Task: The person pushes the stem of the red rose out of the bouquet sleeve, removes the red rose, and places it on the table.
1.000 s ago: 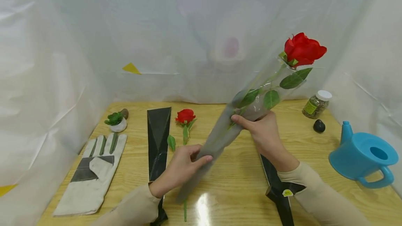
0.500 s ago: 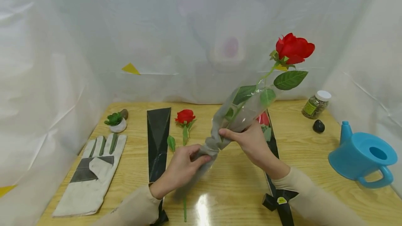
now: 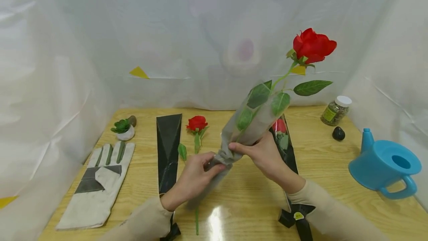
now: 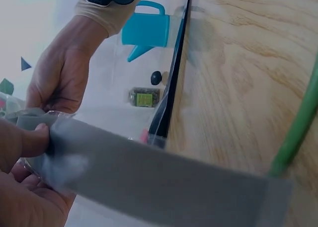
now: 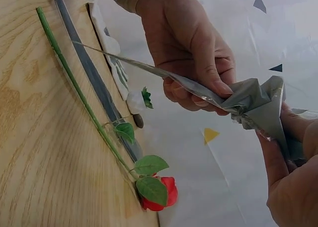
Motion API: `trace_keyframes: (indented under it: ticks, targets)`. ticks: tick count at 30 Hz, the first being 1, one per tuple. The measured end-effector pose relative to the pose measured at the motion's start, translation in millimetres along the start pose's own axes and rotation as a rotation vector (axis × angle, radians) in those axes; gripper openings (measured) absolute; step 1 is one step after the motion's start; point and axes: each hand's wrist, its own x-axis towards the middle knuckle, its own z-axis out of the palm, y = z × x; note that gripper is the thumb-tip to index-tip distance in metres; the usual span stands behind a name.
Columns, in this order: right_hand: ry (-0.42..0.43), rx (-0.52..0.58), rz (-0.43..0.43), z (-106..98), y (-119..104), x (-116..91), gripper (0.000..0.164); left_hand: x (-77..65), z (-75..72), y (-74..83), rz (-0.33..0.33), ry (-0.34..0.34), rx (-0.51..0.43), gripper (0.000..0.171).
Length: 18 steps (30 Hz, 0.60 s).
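Pinching grey wrapper [image 3: 256, 130]: left grip [image 3: 191, 179], right grip [image 3: 267, 158]; red bloom [image 3: 314, 45] beyond its upper edge; watering can [image 3: 381, 166] well apart.

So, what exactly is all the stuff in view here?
Wooden table: 1, light brown, beneath
Plastic sheeting: uncounted, white, behind
Triangular patches: at least 3, yellow, on sheeting
Translucent film sleeve: 1, grey, centre
Long-stemmed rose: 1, red, stem in that sleeve
Loose rose: 1, red, on table
Flat wrapping strip: 1, black, left of loose rose
Clear-fronted packet, flower inside: 1, black, right of centre
Fabric work glove: 1, white-grey-green, left
Potted succulent: 1, green, back left
Lidded jar: 1, white-lidded, back right
Smooth stones: 2, brown by succulent, black by jar
Plastic watering can: 1, blue, right
Left hand: 1, pinching sleeve
Right hand: 1, holding sleeve higher
Shirt cuffs: 2, beige, at wrists
Wrist devices: 2, black, at cuffs
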Motion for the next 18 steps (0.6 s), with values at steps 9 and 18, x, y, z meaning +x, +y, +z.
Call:
trace_keyframes:
  ticks: [9,18]
  targets:
    - [0.074,-0.055,-0.028,-16,-19,7,0.043,-10.4,2.2,-10.2,-0.015,-0.078,0.021,0.011]
    - [0.058,0.030,-0.083,-22,-24,15,0.062,-11.6,-1.4,-8.2,-0.028,-0.069,-0.016,0.017]
